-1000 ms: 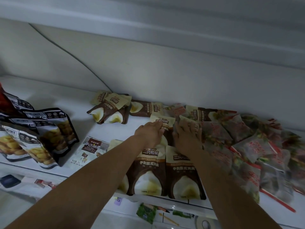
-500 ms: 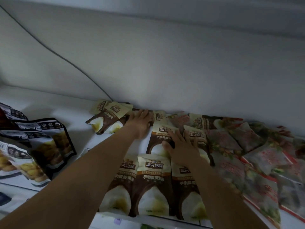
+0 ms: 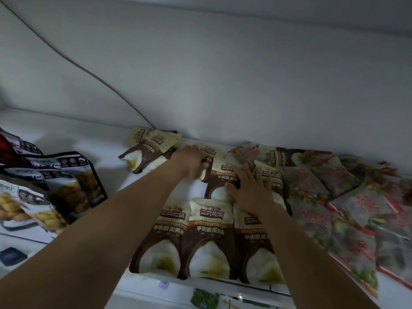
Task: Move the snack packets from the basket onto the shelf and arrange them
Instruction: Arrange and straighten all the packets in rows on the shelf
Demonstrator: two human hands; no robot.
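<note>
Gripping back packet [image 3: 208, 151] w/ L hand [image 3: 191, 162], well behind front row [image 3: 209, 233]; pressing mid packets [image 3: 223, 175] w/ R hand [image 3: 250, 195], fingers spread flat.

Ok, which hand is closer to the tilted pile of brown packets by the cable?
Left. The left hand sits just right of the pile, nearly touching it; the right hand lies farther right and forward, flat on other packets.

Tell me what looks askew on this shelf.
The back-left heap of brown packets lies tilted and overlapping, unlike the straight front row. The red-print packets on the right sprawl in a loose pile. The left hand grips a back-row packet beside that heap.
</note>
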